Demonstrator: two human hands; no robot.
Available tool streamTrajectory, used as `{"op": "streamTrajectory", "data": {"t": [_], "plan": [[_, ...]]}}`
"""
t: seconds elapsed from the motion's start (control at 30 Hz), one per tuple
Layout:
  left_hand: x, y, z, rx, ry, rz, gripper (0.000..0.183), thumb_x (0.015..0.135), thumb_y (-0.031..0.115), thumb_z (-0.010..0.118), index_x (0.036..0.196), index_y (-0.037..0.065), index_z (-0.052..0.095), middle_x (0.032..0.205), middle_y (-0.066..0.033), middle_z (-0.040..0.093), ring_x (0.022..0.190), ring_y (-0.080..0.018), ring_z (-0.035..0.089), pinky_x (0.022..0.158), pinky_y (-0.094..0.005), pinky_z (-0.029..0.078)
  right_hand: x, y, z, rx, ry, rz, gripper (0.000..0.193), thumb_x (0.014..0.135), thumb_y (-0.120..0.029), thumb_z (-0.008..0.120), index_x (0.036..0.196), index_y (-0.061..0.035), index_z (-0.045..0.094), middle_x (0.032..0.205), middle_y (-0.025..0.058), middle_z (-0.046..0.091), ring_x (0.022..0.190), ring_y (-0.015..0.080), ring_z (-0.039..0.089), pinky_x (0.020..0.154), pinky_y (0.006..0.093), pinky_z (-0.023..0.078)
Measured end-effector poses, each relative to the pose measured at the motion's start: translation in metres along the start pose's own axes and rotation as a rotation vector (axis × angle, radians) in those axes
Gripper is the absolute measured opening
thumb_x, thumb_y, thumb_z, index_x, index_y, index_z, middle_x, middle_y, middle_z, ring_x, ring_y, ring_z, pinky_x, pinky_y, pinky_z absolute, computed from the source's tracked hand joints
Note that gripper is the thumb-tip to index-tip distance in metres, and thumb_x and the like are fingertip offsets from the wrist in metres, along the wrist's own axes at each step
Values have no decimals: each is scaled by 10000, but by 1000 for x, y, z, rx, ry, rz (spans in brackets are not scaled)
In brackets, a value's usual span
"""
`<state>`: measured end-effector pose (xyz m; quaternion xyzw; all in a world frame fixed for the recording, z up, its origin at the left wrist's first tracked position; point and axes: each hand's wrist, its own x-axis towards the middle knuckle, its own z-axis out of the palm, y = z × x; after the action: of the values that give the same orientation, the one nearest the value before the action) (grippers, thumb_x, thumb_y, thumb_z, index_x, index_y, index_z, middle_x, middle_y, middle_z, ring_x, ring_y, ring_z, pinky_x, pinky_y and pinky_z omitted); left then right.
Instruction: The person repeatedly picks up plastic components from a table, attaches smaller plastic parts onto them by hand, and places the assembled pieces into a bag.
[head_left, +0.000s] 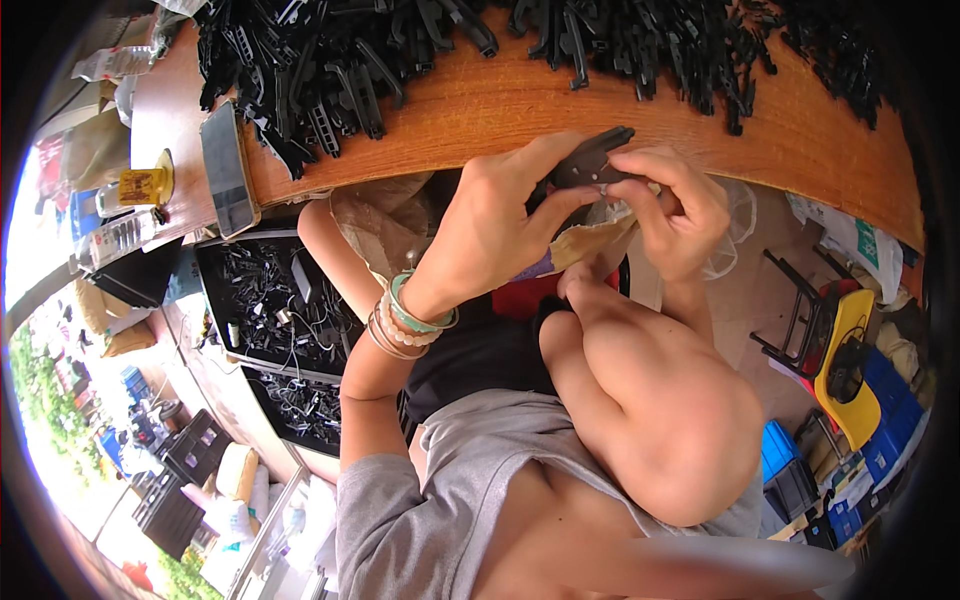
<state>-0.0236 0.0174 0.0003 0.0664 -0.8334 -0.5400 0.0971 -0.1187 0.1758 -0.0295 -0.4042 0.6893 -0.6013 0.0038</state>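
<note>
Just off the table's front edge, my left hand (492, 222) grips a black plastic part (588, 168), with the thumb along its near side. My right hand (682, 208) is closed at the part's right end, index finger and thumb pinching there. A tiny pale bit shows where the two thumb tips come close; its kind is too small to tell. The part is tilted, and my left fingers behind it are mostly hidden. Beyond both hands, heaps of black plastic parts (340, 70) lie along the wooden table (440, 135).
A smartphone (229, 168) lies at the table's left side, near a yellow-labelled container (145, 187). Below left stand black bins (215, 300) of dark parts. Brown paper (375, 220) hangs over my lap. At right is a yellow chair (858, 370) beside blue crates (895, 410).
</note>
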Motion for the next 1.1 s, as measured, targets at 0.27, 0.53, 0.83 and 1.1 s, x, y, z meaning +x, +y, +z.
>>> {"op": "streamTrajectory", "data": {"t": [0.27, 0.53, 0.83, 1.1], "plan": [[-2, -7, -1, -17, 16, 156, 348, 744, 48, 715, 1069, -31, 618, 862, -186, 664, 710, -308, 656, 624, -325, 517, 15, -11, 3, -108, 115, -81, 298, 721, -57, 764, 988, 10, 649, 895, 113, 644, 734, 209, 616, 644, 281, 498], [0, -4, 5, 65, 32, 188, 249, 755, 25, 682, 1000, -20, 670, 815, -125, 697, 682, -180, 683, 643, -265, 528, 1, -1, 0, 29, -4, 27, 251, 716, -51, 753, 928, 12, 633, 798, 98, 644, 694, 188, 603, 609, 268, 469], [6, -5, -18, -184, -179, -129, 223, 819, 64, 668, 1021, -31, 674, 798, -90, 704, 720, -133, 673, 657, -261, 528, -1, 2, 1, 87, -80, 90, 333, 706, -139, 799, 979, -4, 665, 788, 65, 645, 649, 142, 575, 559, 239, 415], [73, -55, -45, 1104, 331, 363, 266, 801, 51, 630, 1062, 87, 668, 843, -41, 594, 702, -177, 624, 547, -303, 492, 25, 32, 7, -75, 4, 131, 103, 825, -22, 662, 926, -40, 671, 804, 60, 639, 653, 168, 597, 580, 264, 441]]}}
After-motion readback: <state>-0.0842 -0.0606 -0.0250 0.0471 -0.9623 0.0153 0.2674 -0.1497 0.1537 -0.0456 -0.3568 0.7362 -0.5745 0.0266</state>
